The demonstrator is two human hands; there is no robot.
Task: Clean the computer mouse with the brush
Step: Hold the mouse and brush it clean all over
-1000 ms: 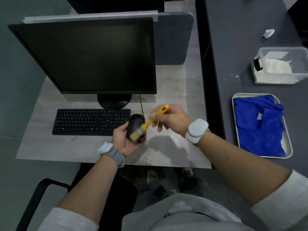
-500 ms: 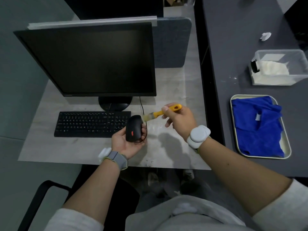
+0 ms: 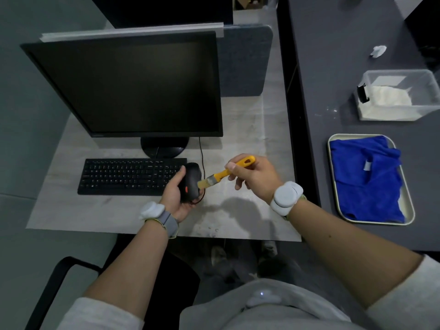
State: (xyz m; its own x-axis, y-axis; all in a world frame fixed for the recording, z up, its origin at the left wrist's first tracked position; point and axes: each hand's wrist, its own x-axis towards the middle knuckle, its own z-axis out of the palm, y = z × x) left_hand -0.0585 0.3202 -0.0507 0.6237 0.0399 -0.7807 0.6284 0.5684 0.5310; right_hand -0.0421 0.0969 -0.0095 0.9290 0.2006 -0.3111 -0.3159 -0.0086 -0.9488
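Mouse (image 3: 190, 181) lifted above surface (image 3: 238, 129), right of keyboard (image 3: 129, 176) | left hand (image 3: 175, 196) cupping it | right hand (image 3: 256, 176) grasping brush (image 3: 225, 173) | bristles touching mouse's right side

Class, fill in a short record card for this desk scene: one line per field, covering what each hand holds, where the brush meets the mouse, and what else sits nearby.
Left hand: holds the black mouse lifted off the desk, its cable hanging below
Right hand: grips the yellow-handled brush
Brush contact: bristles against the mouse's right side
Desk: keyboard and dark monitor behind the hands
Side table: blue cloth in a tray, clear container with white contents
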